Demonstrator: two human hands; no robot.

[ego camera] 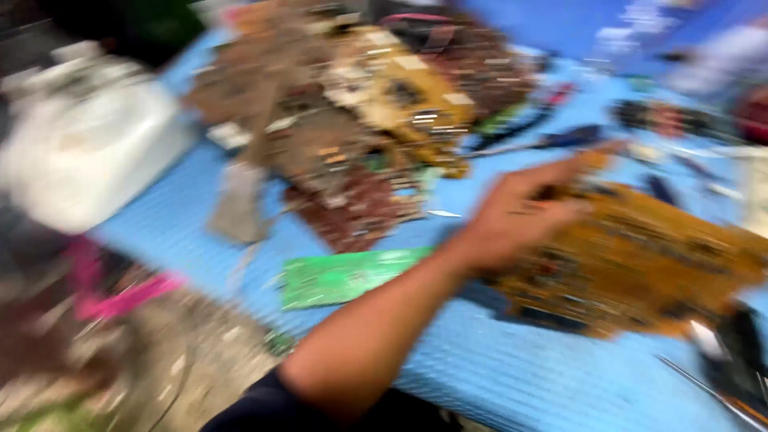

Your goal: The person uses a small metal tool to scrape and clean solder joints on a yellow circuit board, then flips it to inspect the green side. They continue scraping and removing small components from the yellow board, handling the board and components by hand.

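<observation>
Blue tabletop (512, 376), we found our left hand (512, 220) laid on a brown circuit board (640, 264) at right, fingers (576, 164) blurred, grip we could not tell, green board (344, 276) just beside the forearm, board heap (360, 120) beyond.

No packages, labels, signs or screens discernible; view heavily blurred

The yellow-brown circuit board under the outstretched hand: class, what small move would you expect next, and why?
Probably closing the fingers on the yellow-brown circuit board to lift it. The hand lies on the board's left end on the blue table, apart from the pile of boards. Blur hides whether it already grips, or which hand it is.
</observation>
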